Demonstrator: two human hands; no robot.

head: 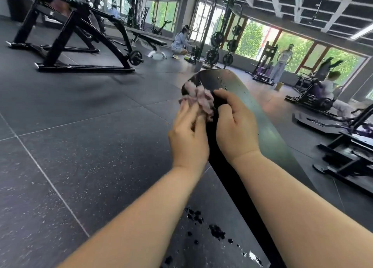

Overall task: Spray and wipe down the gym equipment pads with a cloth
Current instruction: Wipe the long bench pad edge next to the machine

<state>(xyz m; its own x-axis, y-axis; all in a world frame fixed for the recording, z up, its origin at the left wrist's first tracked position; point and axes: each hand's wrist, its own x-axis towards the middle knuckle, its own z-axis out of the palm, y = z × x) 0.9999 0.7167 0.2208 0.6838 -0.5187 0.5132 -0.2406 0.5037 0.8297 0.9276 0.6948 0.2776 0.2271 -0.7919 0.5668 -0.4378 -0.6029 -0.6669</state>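
Beyond the near, speckled rubber floor [80, 166], a black frame machine [70, 35] stands far left and a rack of round weight plates [222, 43] far centre, well apart from the work. Dark wet drops [216, 231] dot the near floor. A long, glossy black pad [238, 82], beaded with droplets, runs away from the camera. The left hand [188, 134] has its grip closed on a fluffy pinkish cloth [201, 100] at the pad's far left edge. The right hand [235, 124] has its grip curled over that edge, a fingertip touching the cloth.

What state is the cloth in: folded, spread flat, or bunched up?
Bunched up: the pinkish cloth is a crumpled wad gripped by the left hand against the pad; blur hides finer detail.
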